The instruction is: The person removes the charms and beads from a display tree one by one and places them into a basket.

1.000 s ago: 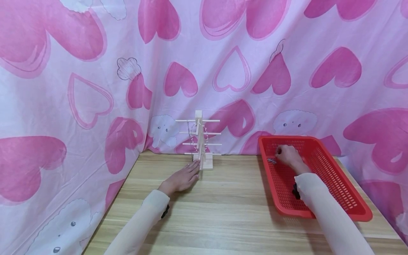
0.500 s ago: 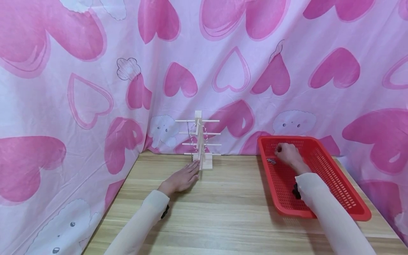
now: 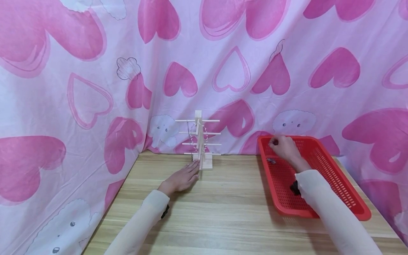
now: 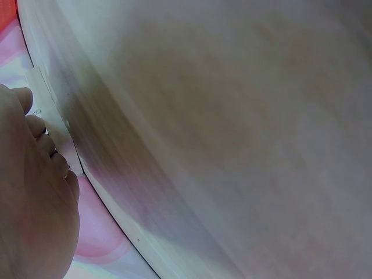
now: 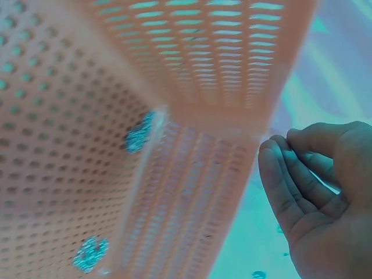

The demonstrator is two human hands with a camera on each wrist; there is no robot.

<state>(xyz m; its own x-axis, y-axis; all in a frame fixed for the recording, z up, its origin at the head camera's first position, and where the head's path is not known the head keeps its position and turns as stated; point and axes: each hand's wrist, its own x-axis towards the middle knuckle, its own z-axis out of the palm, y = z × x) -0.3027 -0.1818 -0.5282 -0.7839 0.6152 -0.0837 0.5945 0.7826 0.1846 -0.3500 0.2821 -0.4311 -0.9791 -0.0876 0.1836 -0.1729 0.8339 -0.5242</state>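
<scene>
My left hand (image 3: 181,179) lies with straight fingers against the base of a pale wooden stand (image 3: 198,114); the left wrist view shows this hand (image 4: 35,197) at its left edge. On the stand's pegs hang a beaded strand (image 3: 207,137) and a thin dark chain (image 3: 188,127). My right hand (image 3: 287,150) is over the back left of the red basket (image 3: 271,187). In the right wrist view the fingers of this hand (image 5: 325,192) are curled, tips close to the thumb, with nothing visible between them. Two small shiny bunches, one upper (image 5: 139,133) and one lower (image 5: 91,254), lie inside the basket.
The wooden table (image 3: 223,212) carries the stand at the back centre and the basket at the right. A pink heart-print curtain (image 3: 271,35) hangs behind and along both sides. Dark bands are on both wrists.
My right hand has moved up and slightly left, toward the basket's back left rim. My left hand and the stand stay in place.
</scene>
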